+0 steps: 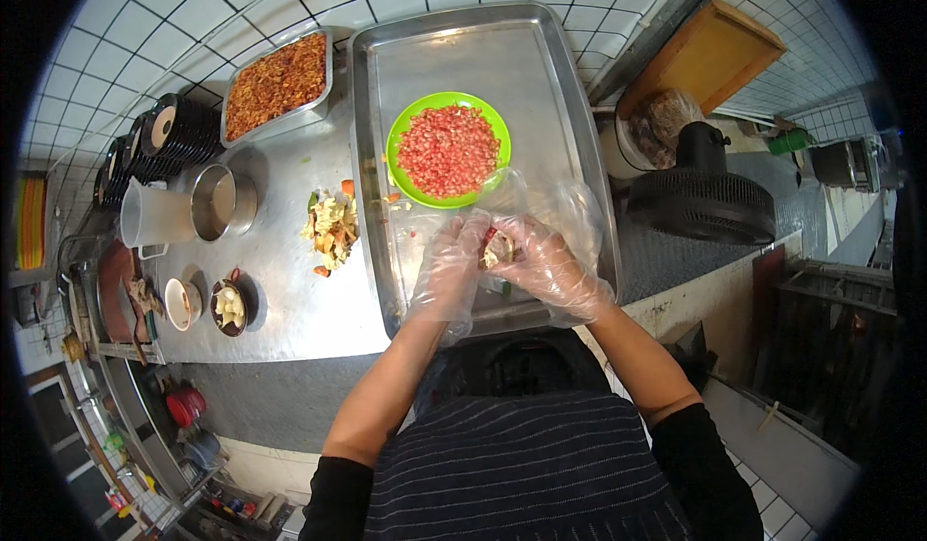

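Note:
Both my hands wear loose clear plastic gloves and meet over the near part of a large metal tray. Between them is a piece of pomegranate, its pale inner skin and a few red seeds showing. My left hand grips it from the left, while the fingers of my right hand close on its other side. Just beyond my hands, a bright green plate sits in the tray, heaped with pink-red pomegranate seeds. Some small bits lie on the tray beside the plate.
Left of the tray lies a pile of peel scraps. Farther left stand a metal pot, a translucent jug, a white cup and a bowl of peeled garlic. A container of brown crumbly food stands behind; a black fan is at right.

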`<state>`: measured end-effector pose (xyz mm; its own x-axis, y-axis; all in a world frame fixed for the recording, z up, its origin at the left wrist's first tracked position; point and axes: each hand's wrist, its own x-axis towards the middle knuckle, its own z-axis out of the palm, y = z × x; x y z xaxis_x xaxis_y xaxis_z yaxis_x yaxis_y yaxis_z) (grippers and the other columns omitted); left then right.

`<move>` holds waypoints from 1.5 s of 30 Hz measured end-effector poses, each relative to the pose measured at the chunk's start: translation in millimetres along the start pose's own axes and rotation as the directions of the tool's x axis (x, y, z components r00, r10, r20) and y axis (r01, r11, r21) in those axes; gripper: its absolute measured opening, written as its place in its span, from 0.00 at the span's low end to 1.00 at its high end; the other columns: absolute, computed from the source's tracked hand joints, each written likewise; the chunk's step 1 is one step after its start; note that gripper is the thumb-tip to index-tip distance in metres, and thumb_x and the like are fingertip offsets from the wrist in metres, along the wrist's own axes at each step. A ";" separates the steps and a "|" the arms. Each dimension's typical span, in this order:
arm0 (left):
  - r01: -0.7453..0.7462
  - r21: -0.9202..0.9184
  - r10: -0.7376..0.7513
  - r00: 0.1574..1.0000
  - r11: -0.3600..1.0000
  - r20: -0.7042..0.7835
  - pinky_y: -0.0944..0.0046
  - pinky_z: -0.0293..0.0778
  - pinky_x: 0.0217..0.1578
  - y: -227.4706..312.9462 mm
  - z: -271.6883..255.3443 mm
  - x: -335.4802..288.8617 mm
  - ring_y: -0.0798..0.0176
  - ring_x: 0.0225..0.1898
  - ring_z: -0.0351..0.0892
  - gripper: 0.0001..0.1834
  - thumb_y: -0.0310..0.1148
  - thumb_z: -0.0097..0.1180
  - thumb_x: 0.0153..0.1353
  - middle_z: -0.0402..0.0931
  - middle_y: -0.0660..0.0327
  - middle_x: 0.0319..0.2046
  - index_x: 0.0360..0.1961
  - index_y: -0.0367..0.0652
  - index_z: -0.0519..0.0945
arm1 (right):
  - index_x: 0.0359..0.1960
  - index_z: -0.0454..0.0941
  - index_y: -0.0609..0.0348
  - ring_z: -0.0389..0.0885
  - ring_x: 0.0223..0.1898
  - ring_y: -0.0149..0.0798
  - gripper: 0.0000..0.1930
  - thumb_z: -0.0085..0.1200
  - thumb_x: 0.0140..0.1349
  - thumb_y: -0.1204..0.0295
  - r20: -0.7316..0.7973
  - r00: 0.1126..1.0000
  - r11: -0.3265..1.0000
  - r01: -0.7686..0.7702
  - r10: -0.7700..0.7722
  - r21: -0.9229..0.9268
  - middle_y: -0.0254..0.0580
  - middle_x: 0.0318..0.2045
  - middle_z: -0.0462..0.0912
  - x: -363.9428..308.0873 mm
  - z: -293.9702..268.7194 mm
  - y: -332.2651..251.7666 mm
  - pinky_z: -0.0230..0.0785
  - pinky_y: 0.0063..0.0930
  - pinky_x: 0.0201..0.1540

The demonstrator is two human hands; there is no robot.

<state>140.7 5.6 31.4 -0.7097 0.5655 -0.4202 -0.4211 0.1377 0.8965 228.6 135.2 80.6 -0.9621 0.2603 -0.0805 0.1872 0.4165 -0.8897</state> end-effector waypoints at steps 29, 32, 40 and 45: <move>0.432 -0.379 -0.403 0.901 0.818 0.159 0.70 0.66 0.21 74.7 -18.3 111.0 0.69 0.23 0.73 0.07 0.38 0.51 0.62 0.74 0.67 0.26 0.36 0.50 0.78 | 0.57 0.69 0.62 0.77 0.40 0.29 0.27 0.58 0.52 0.85 0.360 0.926 0.758 -0.312 0.110 0.572 0.37 0.43 0.77 119.7 -41.6 28.6 0.74 0.23 0.42; 0.416 -0.278 -0.398 0.909 0.866 0.121 0.73 0.58 0.12 67.8 -29.7 128.9 0.68 0.18 0.72 0.09 0.41 0.52 0.61 0.75 0.66 0.23 0.33 0.49 0.76 | 0.57 0.69 0.58 0.77 0.40 0.29 0.29 0.58 0.50 0.86 0.268 0.963 0.913 -0.108 -0.001 0.394 0.38 0.43 0.77 134.5 -36.1 44.3 0.74 0.24 0.42; 0.473 -0.471 -0.390 0.881 0.744 0.268 0.75 0.56 0.11 76.5 -57.2 140.4 0.68 0.18 0.69 0.10 0.40 0.50 0.62 0.73 0.65 0.23 0.29 0.46 0.72 | 0.56 0.69 0.56 0.76 0.43 0.29 0.29 0.58 0.50 0.86 0.178 0.976 0.913 -0.186 0.127 0.364 0.36 0.45 0.75 145.7 -33.6 46.6 0.74 0.25 0.43; 0.497 -0.650 -0.300 0.867 0.575 0.398 0.77 0.61 0.13 69.6 -72.4 135.9 0.67 0.23 0.71 0.11 0.39 0.48 0.64 0.73 0.64 0.26 0.31 0.43 0.72 | 0.56 0.69 0.59 0.75 0.45 0.30 0.28 0.57 0.52 0.86 0.164 0.977 0.850 -0.198 0.133 0.489 0.35 0.46 0.74 146.5 -39.1 29.3 0.75 0.26 0.46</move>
<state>-25.9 33.2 26.5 -0.2645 0.7723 -0.5775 -0.9619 -0.1681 0.2157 100.8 219.6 60.3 -0.9479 0.1671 -0.2711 0.2527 -0.1234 -0.9596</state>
